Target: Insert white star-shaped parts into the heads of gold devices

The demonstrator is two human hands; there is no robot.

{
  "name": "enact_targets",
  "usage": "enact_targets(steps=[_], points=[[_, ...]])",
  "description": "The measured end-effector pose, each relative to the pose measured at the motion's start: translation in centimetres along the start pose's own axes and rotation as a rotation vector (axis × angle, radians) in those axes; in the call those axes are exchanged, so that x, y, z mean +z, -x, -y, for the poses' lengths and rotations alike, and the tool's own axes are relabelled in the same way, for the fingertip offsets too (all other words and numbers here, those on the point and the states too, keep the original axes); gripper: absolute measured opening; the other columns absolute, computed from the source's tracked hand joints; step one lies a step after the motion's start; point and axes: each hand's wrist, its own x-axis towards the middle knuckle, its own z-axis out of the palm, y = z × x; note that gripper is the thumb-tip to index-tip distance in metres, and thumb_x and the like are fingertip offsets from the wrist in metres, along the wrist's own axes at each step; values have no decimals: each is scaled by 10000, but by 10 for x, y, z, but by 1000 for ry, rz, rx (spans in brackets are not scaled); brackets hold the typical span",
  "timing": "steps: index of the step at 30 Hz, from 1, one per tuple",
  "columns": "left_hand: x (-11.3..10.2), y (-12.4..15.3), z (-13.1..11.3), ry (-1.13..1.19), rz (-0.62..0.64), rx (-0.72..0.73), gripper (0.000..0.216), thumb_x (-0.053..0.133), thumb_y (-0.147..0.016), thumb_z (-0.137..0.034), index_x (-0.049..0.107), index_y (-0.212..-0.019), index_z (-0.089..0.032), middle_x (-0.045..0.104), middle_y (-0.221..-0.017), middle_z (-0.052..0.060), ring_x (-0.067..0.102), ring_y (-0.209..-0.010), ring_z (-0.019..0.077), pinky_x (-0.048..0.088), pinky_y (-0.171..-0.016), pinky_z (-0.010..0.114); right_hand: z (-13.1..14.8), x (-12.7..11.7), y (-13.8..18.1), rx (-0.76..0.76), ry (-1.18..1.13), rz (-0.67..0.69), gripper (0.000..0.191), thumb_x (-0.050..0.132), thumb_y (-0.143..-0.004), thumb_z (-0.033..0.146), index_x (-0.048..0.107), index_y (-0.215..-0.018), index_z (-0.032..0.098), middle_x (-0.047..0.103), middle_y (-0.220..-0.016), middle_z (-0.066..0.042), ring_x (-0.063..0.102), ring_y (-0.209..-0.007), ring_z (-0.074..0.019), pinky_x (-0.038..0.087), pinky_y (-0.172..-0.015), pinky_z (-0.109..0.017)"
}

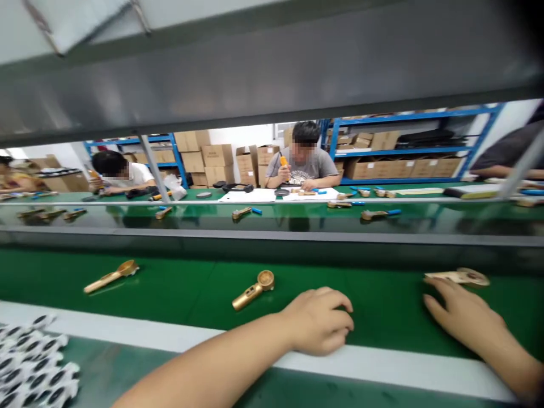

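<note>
My right hand reaches over the green belt at the right, its thumb well apart from the fingers. Its fingertips overlap the near edge of a gold-coloured handle piece with a round head; whether they touch it I cannot tell. Over the belt's near edge hovers my left hand, fingers loosely bent and partly apart, with nothing visible in it. Left of that hand lies a second gold handle piece, its round cup end pointing away from me. Farther left rests a third gold handle piece.
White parts with dark oval centres are massed at the lower left. A grey overhead panel spans the top. Across a second belt with blue-tipped gold pieces, co-workers sit, one holding an orange tool. Cartons are stacked behind.
</note>
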Motion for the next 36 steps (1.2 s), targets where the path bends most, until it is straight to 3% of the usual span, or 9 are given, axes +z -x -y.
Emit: enact_targets(steps=[6,11,16,23,26,28,30,33,36], points=[[-8,0,-1,123,-19,13,156,476,-856,-195,614,-929,-201,556,-1101,41,532,-978,182,472,-811,300,27,-15,5,-34,90,62,360,437,-835,259,608,-1125,129,614,-1158,-126,568,-1053,-294,465,-934,-392],[-9,-2,-2,168,2,-4,152,464,-857,-168,595,-930,-192,547,-1094,58,518,-984,194,460,-825,318,33,-19,8,-76,112,91,397,447,-863,238,612,-1209,133,555,-1275,-108,522,-1103,-321,435,-965,-436],[-9,-4,-2,191,16,-8,154,455,-866,-154,588,-933,-190,556,-1048,57,515,-957,189,450,-808,311,50,-29,6,-141,51,87,286,473,-845,179,690,-1027,140,631,-1139,-101,565,-1038,-283,442,-955,-387],[-12,-5,-5,334,49,-59,184,438,-890,-178,605,-966,-193,570,-1010,63,527,-934,186,436,-823,310,73,-48,7,-120,-99,-14,152,525,-796,137,673,-788,170,683,-858,-87,642,-718,-231,515,-664,-310],[-11,-10,-5,623,39,-297,183,491,-902,-300,625,-966,-193,584,-944,57,551,-764,144,450,-696,264,108,-60,12,-243,-246,-32,151,519,-819,117,659,-818,176,677,-886,-66,643,-794,-203,515,-750,-287],[-11,-16,-4,965,22,-581,321,499,-897,-458,613,-1007,-179,589,-901,61,529,-623,114,414,-541,221,141,-70,19,-343,-344,-29,169,501,-851,111,655,-868,177,665,-930,-60,631,-863,-184,504,-804,-268],[-13,-20,-3,1366,53,-794,518,457,-872,-615,587,-1072,-155,593,-918,78,545,-616,117,400,-488,196,177,-80,31,-433,-419,-5,192,484,-880,108,656,-914,186,653,-984,-50,619,-898,-166,496,-812,-247],[-17,-23,-6,1792,147,-858,632,486,-819,-701,581,-1098,-143,590,-954,83,584,-750,140,479,-597,206,222,-94,49,-590,-521,69,200,488,-915,115,668,-926,202,657,-986,-34,605,-901,-177,481,-825,-272],[-18,-21,-13,1865,-2,-909,500,671,-775,-559,588,-1036,-140,591,-895,57,571,-730,122,464,-602,183,243,-111,59,-695,-611,234,222,523,-884,56,686,-925,200,662,-986,-31,586,-952,-199,443,-914,-312]])
